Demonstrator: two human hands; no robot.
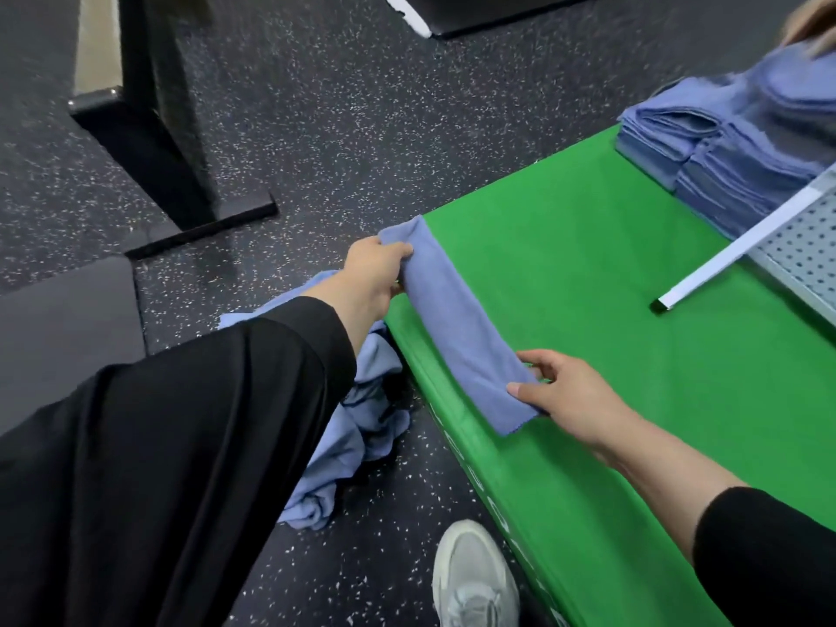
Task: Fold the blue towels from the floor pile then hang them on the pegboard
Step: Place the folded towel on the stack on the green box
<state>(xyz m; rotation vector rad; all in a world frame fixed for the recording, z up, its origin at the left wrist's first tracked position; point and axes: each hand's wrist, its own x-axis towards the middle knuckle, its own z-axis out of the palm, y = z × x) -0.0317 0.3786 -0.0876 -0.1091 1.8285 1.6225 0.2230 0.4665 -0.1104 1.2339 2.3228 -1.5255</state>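
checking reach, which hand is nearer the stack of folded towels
Right. The right hand grips the strip towel on the green table, below the folded stack; the left hand is farther, at the table's edge.

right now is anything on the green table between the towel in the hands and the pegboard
Nothing visible: bare green table lies between the folded towel, held by left hand and right hand, and the pegboard.

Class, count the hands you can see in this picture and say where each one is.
3. The left hand grips the far end of the folded towel; the right hand pinches its near end; another person's hand shows blurred at the top right corner.
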